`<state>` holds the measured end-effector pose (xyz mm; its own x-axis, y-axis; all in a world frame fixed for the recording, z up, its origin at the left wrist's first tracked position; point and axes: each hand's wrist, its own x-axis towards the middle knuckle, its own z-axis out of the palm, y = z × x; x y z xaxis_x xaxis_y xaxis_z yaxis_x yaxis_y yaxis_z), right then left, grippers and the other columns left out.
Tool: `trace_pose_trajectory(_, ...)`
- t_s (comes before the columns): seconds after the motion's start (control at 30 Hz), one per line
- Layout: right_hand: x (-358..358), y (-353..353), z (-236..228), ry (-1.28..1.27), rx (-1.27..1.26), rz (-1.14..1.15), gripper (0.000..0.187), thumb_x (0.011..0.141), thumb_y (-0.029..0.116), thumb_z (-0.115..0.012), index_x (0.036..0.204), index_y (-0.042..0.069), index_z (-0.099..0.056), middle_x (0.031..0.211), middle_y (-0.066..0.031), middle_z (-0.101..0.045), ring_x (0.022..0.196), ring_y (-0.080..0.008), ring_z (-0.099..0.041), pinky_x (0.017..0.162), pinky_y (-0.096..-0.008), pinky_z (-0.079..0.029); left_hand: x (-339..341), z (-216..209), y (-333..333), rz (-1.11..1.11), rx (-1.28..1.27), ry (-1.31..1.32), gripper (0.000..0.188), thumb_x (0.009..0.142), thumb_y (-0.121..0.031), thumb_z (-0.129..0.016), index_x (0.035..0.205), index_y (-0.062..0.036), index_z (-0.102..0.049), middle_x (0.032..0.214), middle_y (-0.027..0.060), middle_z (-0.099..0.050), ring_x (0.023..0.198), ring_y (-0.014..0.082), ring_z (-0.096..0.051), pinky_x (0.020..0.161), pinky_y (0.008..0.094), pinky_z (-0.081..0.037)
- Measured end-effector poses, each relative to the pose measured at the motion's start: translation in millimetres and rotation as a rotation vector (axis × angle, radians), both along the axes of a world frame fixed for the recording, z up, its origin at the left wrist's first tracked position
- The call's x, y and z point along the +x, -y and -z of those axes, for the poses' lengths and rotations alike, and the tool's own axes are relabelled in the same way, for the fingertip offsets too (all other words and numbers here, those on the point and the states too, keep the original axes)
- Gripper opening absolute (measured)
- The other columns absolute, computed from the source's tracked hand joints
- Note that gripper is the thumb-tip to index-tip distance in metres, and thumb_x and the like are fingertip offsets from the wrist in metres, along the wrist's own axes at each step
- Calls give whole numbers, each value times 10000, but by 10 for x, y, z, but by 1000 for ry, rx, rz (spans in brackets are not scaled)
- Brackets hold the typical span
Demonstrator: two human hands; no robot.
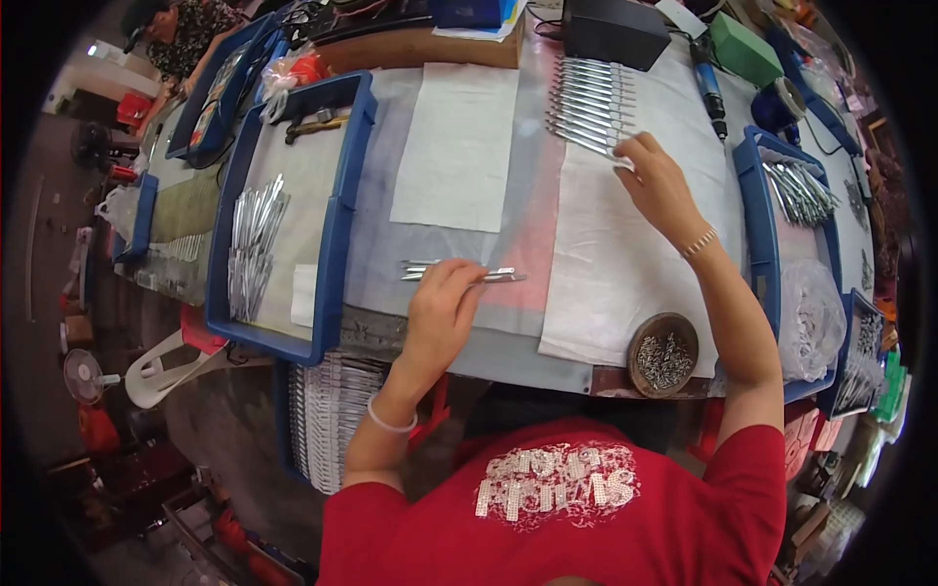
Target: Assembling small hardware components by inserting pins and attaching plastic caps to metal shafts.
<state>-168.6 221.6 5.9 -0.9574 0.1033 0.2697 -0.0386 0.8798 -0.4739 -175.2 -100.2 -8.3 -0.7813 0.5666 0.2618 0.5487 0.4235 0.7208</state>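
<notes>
My left hand (442,317) is closed in a pinch on slim silver metal pieces (503,275) low over the table. Their ends stick out on both sides of its fingers, and I cannot tell how many it grips. Farther right, my right hand (662,193) bends its fingers and thumb around the right end of a slim metal piece. That piece is the nearest in a row of slim silver pieces (593,98) laid side by side on white cloth (596,244). The fingertips partly cover its end.
A blue tray (339,220) at left holds many slim metal pieces and a hammer (318,125). At the near edge sits a round bowl (663,355) of small metal parts. Another blue tray (765,234) stands at right, near a blue power screwdriver (708,88). A dark box (616,34) stands behind the row.
</notes>
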Motion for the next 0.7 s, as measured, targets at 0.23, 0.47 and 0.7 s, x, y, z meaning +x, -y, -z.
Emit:
trace_pose_trajectory(0.23, 1225, 452, -639, 104, -217, -19, 203, 754, -19, -600, 945, 11, -538, 931, -137, -542, 770, -296, -568, 672, -344, -456, -216, 74, -11, 70, -242, -132, 203, 721, -88, -665, 918, -66, -624, 905, 69, -570, 872, 263, -519, 742, 401, -394)
trace_pose_trajectory(0.47, 2009, 680, -493, 241, -356, -26, 199, 750, 2, -611, 937, 19, -543, 971, -149, -540, 867, -344, -558, 723, -361, -463, -305, 157, -40, 158, -262, -219, 96, 722, -87, -662, 812, -66, -638, 801, 64, -595, 783, 257, -543, 693, 366, -404)
trace_pose_trajectory(0.7, 2099, 857, -399, 245, -398, -156, 213, 745, 21, -627, 933, 12, -527, 930, -141, -532, 837, -324, -570, 689, -372, -472, -235, 140, -67, 176, -300, -428, 106, 710, -60, -661, 808, -50, -622, 825, 65, -601, 764, 261, -554, 665, 366, -417)
